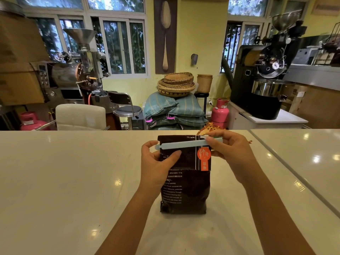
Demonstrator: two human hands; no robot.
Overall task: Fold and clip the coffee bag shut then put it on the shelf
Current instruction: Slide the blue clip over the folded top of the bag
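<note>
A dark brown coffee bag (185,190) with white print and an orange label stands upright on the white counter (64,181). Its top is folded down toward me. A long pale blue clip (181,144) lies across the folded top. My left hand (156,166) grips the bag's left side, thumb pressed on the fold just under the clip, fingers curled near the clip's left end. My right hand (231,153) pinches the right end of the clip against the bag.
A small orange patterned object (211,128) lies on the counter just behind the bag. A seam (294,177) splits the counter on the right. Beyond the far edge stand a white chair (81,116), coffee roasters, pink gas cylinders and stacked sacks with baskets.
</note>
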